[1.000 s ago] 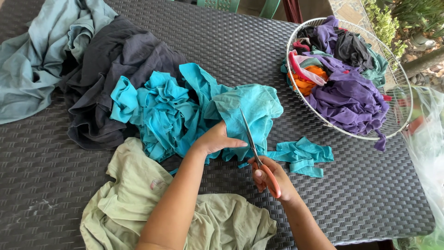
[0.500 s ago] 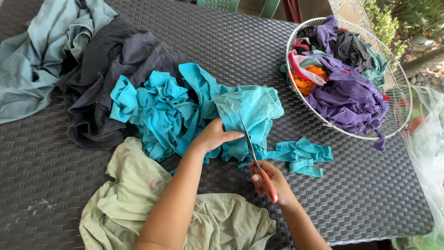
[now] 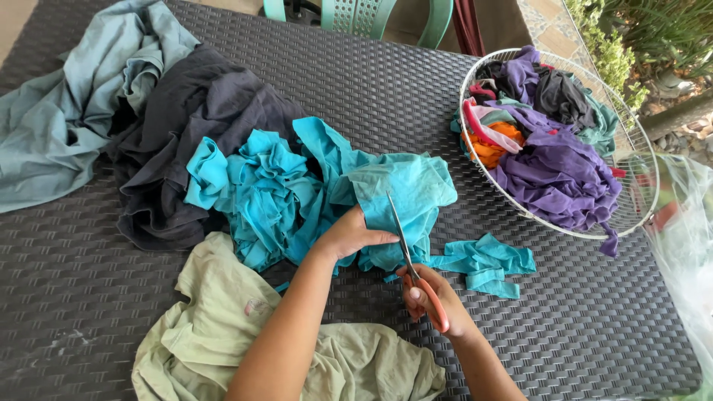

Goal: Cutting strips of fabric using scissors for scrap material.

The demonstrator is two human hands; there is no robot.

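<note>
My left hand [image 3: 347, 235] presses down and grips a sheet of turquoise cloth [image 3: 405, 189] on the dark woven table [image 3: 89, 297]. My right hand [image 3: 433, 298] holds orange-handled scissors [image 3: 408, 260], their blades pointing away from me into the turquoise cloth, just right of my left fingers. A crumpled heap of turquoise strips [image 3: 256, 189] lies to the left of my hands. Cut turquoise pieces [image 3: 486, 263] lie to the right.
A pale green garment [image 3: 215, 334] lies under my left forearm. A dark grey garment [image 3: 193, 126] and a blue-grey one [image 3: 59, 111] sit at the back left. A white wire basket [image 3: 639, 200] with purple, orange and dark cloths stands at the right. Clear plastic [image 3: 687, 245] hangs at the table's right edge.
The scissors have advanced a little further up into the turquoise cloth. My left hand has shifted slightly along the cloth edge. The rest stays put.
</note>
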